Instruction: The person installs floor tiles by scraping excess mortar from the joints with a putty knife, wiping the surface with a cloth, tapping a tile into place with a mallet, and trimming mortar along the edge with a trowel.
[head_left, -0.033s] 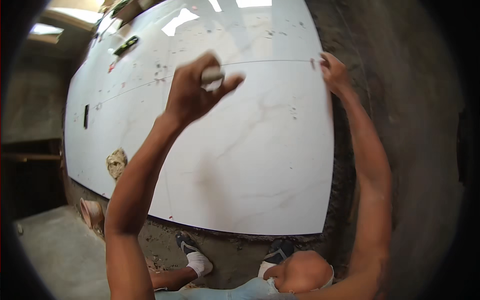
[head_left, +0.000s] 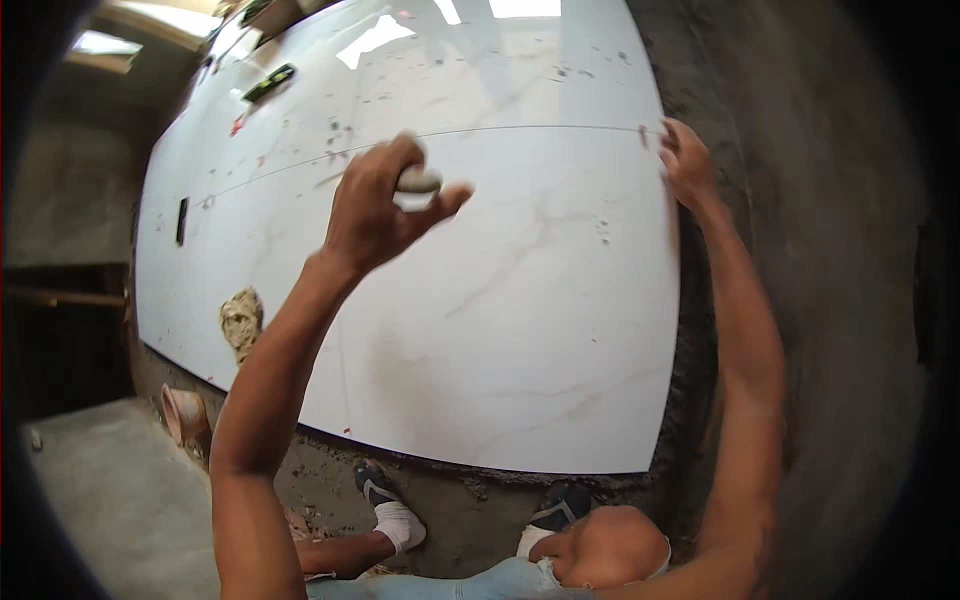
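Note:
Large glossy white tiles with faint marble veins [head_left: 520, 350] lie before me, a thin dark joint running across them. Over the tiles near this joint, my left hand [head_left: 380, 200] is raised, fingers curled round a small pale grey, rounded object [head_left: 418, 181] whose kind I cannot make out. The hand is slightly blurred. At the right edge, where the joint ends, my right hand [head_left: 688, 165] is closed with bent fingers against the tile's rim. Whatever is in those fingers is hidden. A small reddish mark [head_left: 643, 135] shows on the tile beside them.
A crumpled beige lump [head_left: 241, 318] sits on the tile by my left forearm. Farther off lie a black strip [head_left: 182, 221] and a dark green level-like tool [head_left: 269, 83]. A pinkish bucket [head_left: 185, 415] stands off the left front edge. Rough dark mortar borders the tiles.
My left hand has shifted slightly left over the tiles, still holding the grey object. The view has moved a little. My right hand stays at the right edge.

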